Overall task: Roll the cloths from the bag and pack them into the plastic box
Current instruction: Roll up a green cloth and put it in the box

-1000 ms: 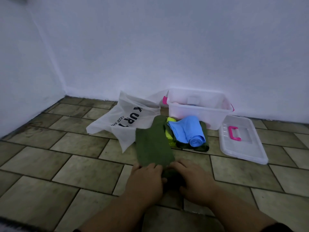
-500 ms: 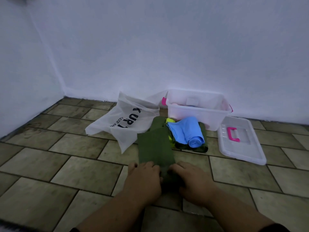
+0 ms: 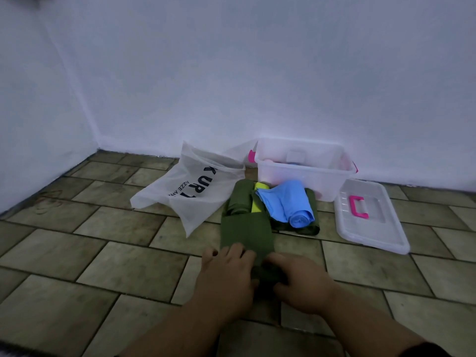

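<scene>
On the near floor, my left grip (image 3: 226, 273) and right grip (image 3: 304, 284) both curl round the rolled end of the green cloth (image 3: 244, 233), side by side to keep it tight, I reckon. Box (image 3: 304, 172) waits far right, open.

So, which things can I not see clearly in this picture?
All in the head view:
- Rolled end of the green cloth: covered by the left hand and right hand.
- Contents of the plastic box: blurred behind its cloudy wall.
- Print on the bag: partly folded away, small letters unreadable.
- Dark green cloth: mostly under the blue cloth.
</scene>
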Motion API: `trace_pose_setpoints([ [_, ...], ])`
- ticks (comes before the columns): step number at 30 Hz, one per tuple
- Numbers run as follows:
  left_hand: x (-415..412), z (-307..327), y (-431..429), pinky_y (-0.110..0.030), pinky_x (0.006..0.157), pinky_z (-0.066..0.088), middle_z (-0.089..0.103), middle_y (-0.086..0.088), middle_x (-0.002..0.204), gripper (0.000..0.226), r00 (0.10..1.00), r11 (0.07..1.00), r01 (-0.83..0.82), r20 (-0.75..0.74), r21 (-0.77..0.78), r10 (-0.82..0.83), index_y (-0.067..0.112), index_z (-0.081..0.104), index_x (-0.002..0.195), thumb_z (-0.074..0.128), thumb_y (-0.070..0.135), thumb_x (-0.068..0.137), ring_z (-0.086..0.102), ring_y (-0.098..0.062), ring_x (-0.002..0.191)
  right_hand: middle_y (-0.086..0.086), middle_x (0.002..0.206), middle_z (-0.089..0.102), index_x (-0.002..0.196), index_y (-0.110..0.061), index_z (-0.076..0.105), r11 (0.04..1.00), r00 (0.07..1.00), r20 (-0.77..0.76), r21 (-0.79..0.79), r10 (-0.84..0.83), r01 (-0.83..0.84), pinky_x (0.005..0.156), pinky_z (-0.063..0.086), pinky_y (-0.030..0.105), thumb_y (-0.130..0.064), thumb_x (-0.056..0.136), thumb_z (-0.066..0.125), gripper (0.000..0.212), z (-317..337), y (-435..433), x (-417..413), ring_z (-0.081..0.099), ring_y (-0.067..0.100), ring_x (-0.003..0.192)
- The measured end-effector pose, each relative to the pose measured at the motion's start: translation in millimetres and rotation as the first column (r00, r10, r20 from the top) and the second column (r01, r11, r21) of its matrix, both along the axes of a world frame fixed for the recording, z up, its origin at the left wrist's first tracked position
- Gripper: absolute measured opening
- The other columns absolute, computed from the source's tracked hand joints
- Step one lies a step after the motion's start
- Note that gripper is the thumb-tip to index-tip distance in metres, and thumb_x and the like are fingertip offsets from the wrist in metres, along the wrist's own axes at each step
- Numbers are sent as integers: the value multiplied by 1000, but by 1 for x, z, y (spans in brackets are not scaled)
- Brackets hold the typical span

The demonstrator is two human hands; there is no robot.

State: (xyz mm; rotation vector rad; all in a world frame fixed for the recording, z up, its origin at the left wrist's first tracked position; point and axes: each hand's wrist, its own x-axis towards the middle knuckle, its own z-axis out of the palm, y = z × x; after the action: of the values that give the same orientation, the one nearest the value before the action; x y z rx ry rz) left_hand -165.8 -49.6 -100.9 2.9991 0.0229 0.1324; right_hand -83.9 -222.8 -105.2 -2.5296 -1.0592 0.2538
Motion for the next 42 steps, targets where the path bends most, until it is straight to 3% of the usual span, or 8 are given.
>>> trace_pose_setpoints([
  [6, 2, -1, 0, -43, 102, 13, 52, 10, 114, 27, 996, 998, -45, -74, -47, 41, 32, 48, 111, 40, 49, 91, 49, -14, 109, -16, 116, 46, 124, -40, 41, 999, 997, 63, -23, 41, -39, 84, 45, 28, -42, 66, 57, 60, -2, -4, -5, 48, 7, 102],
  [12, 2, -3, 0, -42, 95, 14, 40, 6, 121, 33, 1000, 1000, 3, 9, 1, -3, 33, 43, 115, 41, 45, 85, 41, -17, 114, -12, 99, 54, 108, -36, 46, 999, 998, 55, -41, 10, -8, 71, 46, 31, -42, 70, 59, 41, -1, -1, -4, 56, 12, 90],
  [17, 2, -6, 3, -42, 105, 13, 49, 10, 115, 24, 999, 999, 3, -37, -42, -4, 33, 45, 111, 45, 43, 89, 47, -13, 112, -15, 114, 46, 122, -39, 42, 998, 990, 133, -49, 46, -40, 73, 37, 20, -44, 67, 57, 57, -5, 0, -7, 47, 7, 100],
  [21, 5, -4, 2, -43, 101, 5, 43, 8, 121, 26, 1000, 1000, -3, -10, -6, 3, 33, 49, 109, 41, 42, 87, 42, -15, 115, -16, 105, 48, 113, -41, 42, 998, 993, 110, -49, 40, -35, 59, 26, 12, -42, 72, 62, 46, -3, 3, -8, 47, 5, 89],
  [25, 2, -9, 2, -38, 95, 9, 44, 10, 114, 29, 999, 999, 46, 26, 21, -47, 34, 43, 110, 44, 45, 84, 45, -14, 110, -13, 102, 53, 111, -38, 47, 998, 996, 93, -61, 3, 3, 70, 43, 25, -43, 69, 57, 43, 4, 3, -3, 53, 10, 91],
  [31, 10, -7, 5, -46, 104, 1, 47, 8, 118, 27, 1000, 1000, 7, -7, 2, -7, 32, 47, 111, 40, 41, 87, 46, -15, 115, -14, 107, 49, 112, -39, 43, 999, 990, 135, -40, 34, -29, 62, 26, 12, -33, 74, 61, 42, -3, 3, -6, 48, 8, 94],
  [39, 13, -9, 7, -49, 105, -8, 51, 15, 121, 29, 1000, 999, -17, 3, -33, 17, 36, 50, 114, 36, 36, 88, 43, -10, 120, -10, 114, 51, 118, -36, 43, 999, 973, 227, -40, 41, -33, 75, 28, 20, -43, 73, 60, 49, -5, 9, -8, 48, 10, 97],
  [42, 11, -6, 3, -50, 104, -1, 43, 9, 131, 39, 999, 1000, -11, 42, 12, 11, 37, 47, 121, 37, 41, 83, 41, -14, 122, -11, 113, 54, 123, -37, 43, 1000, 979, 206, -30, 14, -8, 75, 30, 21, -45, 76, 55, 49, -4, 13, -6, 52, 12, 98],
])
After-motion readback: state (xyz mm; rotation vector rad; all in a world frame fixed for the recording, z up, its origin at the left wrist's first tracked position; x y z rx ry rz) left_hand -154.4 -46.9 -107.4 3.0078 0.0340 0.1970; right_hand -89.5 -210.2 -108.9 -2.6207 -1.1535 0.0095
